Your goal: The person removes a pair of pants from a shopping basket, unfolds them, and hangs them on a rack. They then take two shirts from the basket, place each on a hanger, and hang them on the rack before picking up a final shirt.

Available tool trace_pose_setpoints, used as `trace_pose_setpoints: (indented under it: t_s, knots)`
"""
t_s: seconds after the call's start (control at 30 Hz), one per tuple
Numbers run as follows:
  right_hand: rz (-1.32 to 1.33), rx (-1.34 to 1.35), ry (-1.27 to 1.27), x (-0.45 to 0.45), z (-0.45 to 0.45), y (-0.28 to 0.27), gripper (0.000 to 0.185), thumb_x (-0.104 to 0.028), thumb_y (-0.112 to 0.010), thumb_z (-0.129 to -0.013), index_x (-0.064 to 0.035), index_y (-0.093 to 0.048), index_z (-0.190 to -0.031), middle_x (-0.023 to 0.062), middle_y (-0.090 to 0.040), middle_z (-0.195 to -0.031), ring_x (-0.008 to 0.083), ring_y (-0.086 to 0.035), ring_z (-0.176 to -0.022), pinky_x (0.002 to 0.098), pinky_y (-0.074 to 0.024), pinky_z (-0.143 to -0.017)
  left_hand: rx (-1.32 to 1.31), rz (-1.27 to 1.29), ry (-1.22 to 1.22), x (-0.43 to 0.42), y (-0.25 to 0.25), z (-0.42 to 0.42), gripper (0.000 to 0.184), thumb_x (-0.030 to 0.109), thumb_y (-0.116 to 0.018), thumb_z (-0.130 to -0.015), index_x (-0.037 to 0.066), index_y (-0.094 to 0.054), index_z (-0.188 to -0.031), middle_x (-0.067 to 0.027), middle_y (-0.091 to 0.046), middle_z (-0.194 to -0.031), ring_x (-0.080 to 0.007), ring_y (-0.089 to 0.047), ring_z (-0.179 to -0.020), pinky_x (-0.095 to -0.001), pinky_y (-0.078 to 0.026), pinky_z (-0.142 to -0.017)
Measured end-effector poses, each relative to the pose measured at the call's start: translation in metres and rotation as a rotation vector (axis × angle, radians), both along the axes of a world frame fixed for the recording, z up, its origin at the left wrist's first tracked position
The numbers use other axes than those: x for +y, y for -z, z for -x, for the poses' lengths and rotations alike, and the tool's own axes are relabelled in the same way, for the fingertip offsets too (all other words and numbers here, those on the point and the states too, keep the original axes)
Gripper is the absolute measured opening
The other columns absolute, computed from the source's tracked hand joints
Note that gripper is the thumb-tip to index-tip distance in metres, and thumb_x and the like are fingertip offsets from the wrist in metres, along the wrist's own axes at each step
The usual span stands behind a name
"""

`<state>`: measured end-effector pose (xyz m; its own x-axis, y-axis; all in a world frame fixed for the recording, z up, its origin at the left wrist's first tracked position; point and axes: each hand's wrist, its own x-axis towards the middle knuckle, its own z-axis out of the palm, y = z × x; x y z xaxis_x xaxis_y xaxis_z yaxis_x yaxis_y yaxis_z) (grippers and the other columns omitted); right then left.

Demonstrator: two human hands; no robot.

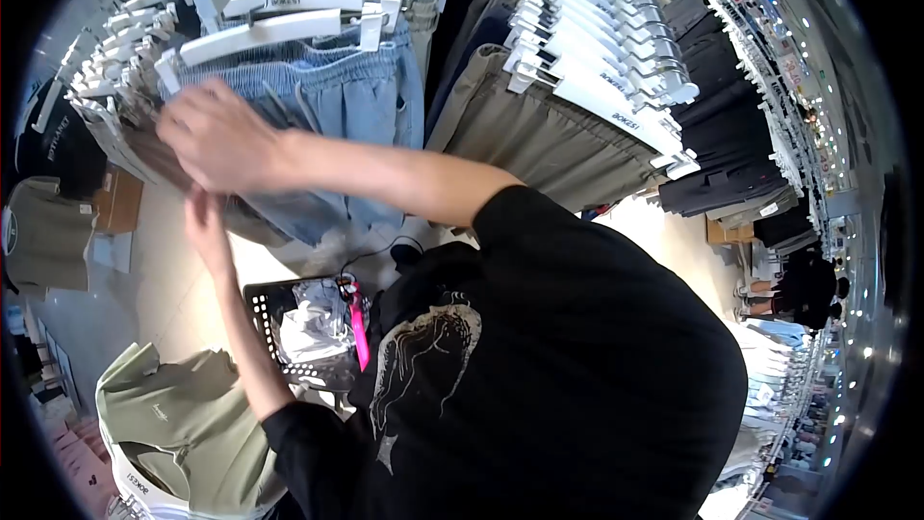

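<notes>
Light blue elastic-waist denim pants (361, 101) hang from a white clip hanger (265, 37) on the rack ahead. My right hand (219, 138) is at their left side, just below the hanger's left end. Its fingers are curled closed and slightly blurred, and what they grip is hidden. Just below it, my left hand (208, 231) reaches up with its fingers drawn together. Its fingertips nearly meet the right hand beside the edge of the hanging garments; anything between them is too small to make out.
Brown-grey pants (539, 130) hang on a packed row to the right, with dark pants (717, 87) beyond. A black perforated basket (258, 313) holding white items stands below. A green garment (188, 424) hangs at lower left. A cardboard box (117, 202) sits left; people (804, 289) are far right.
</notes>
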<state>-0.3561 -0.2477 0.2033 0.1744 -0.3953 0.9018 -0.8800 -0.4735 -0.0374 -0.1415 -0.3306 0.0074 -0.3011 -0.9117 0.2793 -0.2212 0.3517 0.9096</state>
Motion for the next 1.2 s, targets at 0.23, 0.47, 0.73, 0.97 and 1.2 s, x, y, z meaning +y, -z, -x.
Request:
trace_pose_setpoints:
  t_s: [0.23, 0.47, 0.73, 0.97, 1.2]
  knots:
    - [-1.229, -0.159, -0.661, 0.165, -0.026, 0.203, 0.031, -0.033, -0.061, -0.1, -0.0041, -0.069, -0.1, 0.0125, -0.065, -0.101, 0.0285, -0.06, -0.11, 0.0489, -0.0442, -0.094, -0.426, -0.657, 0.346, 0.266, 0.075, -0.047, 0.033, 0.027, -0.056, -0.107, -0.003, -0.069, -0.113, -0.0094, -0.07, -0.086, -0.0139, -0.06, -0.079, -0.0354, -0.05, -0.074]
    - [-1.363, -0.037, -0.747, 0.202, -0.038, 0.254, 0.036, -0.036, -0.06, -0.101, -0.0036, -0.067, -0.087, 0.0131, -0.066, -0.091, 0.0345, -0.064, -0.091, 0.0459, -0.0487, -0.084, -0.427, -0.822, -0.011, 0.366, 0.048, -0.026, 0.059, 0.046, -0.046, -0.109, -0.007, -0.069, -0.096, -0.0332, -0.066, -0.084, -0.0451, -0.072, -0.089, -0.0509, -0.05, -0.078]
    - [-1.877, -0.412, -0.64, 0.201, -0.053, 0.299, 0.053, -0.037, -0.049, -0.105, 0.0062, -0.064, -0.077, 0.0118, -0.062, -0.071, 0.0187, -0.058, -0.067, 0.0376, -0.0472, -0.065, -0.496, -0.834, -0.419, 0.396, 0.007, -0.044, 0.059, 0.045, -0.053, -0.105, -0.003, -0.069, -0.077, -0.0249, -0.061, -0.064, -0.0454, -0.066, -0.067, -0.0501, -0.05, -0.065]
    - [-1.849, -0.589, -0.805, 0.211, -0.049, 0.326, 0.046, -0.025, -0.049, -0.103, -0.0006, -0.049, -0.064, 0.0015, -0.05, -0.06, 0.0105, -0.049, -0.059, 0.0325, -0.0395, -0.056, -0.5, -0.817, -0.497, 0.409, 0.009, -0.036, 0.054, 0.041, -0.053, -0.103, -0.003, -0.069, -0.076, -0.0258, -0.057, -0.061, -0.0412, -0.064, -0.059, -0.0487, -0.049, -0.063]
    - [-1.99, -0.287, -0.945, 0.197, -0.044, 0.324, 0.043, -0.028, -0.052, -0.103, -0.0062, -0.05, -0.066, -0.0034, -0.045, -0.059, 0.0075, -0.042, -0.056, 0.031, -0.0322, -0.052, -0.61, -0.819, -0.772, 0.426, 0.007, -0.01, 0.049, 0.041, -0.053, -0.102, 0.002, -0.074, -0.082, -0.023, -0.064, -0.069, -0.0415, -0.068, -0.071, -0.0466, -0.051, -0.069]
